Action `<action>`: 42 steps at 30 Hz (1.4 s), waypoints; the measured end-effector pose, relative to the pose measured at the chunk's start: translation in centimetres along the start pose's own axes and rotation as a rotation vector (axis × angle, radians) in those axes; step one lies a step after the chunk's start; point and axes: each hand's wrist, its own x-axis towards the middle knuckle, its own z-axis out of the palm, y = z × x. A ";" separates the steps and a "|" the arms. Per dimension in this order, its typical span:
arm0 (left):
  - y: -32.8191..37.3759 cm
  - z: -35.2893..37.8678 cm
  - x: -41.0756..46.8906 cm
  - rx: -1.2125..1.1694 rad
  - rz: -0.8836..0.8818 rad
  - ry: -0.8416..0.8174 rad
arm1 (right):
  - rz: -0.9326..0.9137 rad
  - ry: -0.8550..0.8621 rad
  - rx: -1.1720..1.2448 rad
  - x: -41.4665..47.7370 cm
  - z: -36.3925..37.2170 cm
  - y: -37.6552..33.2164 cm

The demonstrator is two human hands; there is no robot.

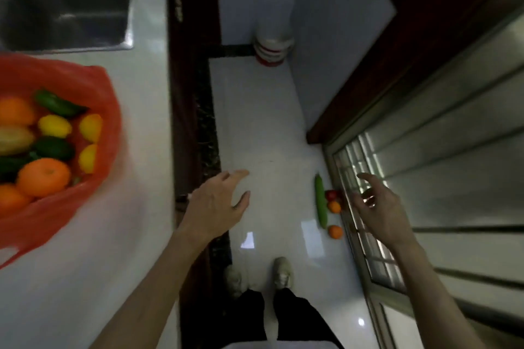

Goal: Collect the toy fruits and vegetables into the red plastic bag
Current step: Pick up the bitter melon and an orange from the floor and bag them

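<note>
Below and between the two hands, on the pale floor [255, 127], lie the items not yet collected: a long green cucumber [321, 201], two small oranges [335, 206] [335, 231] and a red piece [330, 194], all bunched against the frame of the sliding door [365, 241].

Right hand [380, 207]: fingers spread, palm empty, hovering just right of the group, approx. over the door frame.

Left hand [218, 201]: open, empty, well apart from the group, nearer the counter [147, 93] edge.

Cucumber's long axis runs away from the person, roughly parallel to the door frame; oranges sit between it and the frame.

Red bag [93, 85]: far left of the left hand on the counter, mouth open, already holding oranges, lemons and green veg.

Judgement: right hand is nearer the floor items; a reach down and slightly left is req'd. Taking the cucumber across its width from the open side looks easiest. Carry to the bag then crosses the body to the left.
</note>
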 end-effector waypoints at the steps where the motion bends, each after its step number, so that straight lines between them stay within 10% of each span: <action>1: 1.1 1.1 0.8 -0.003 0.032 -0.036 | 0.056 0.023 0.000 -0.8 -0.9 2.0; 23: 15.7 28.6 9.9 0.129 0.123 -0.492 | 0.414 -0.085 0.138 -3.7 1.2 29.6; 42: 4.1 63.8 18.0 0.162 -0.030 -0.591 | 0.603 -0.313 0.247 3.5 31.6 49.6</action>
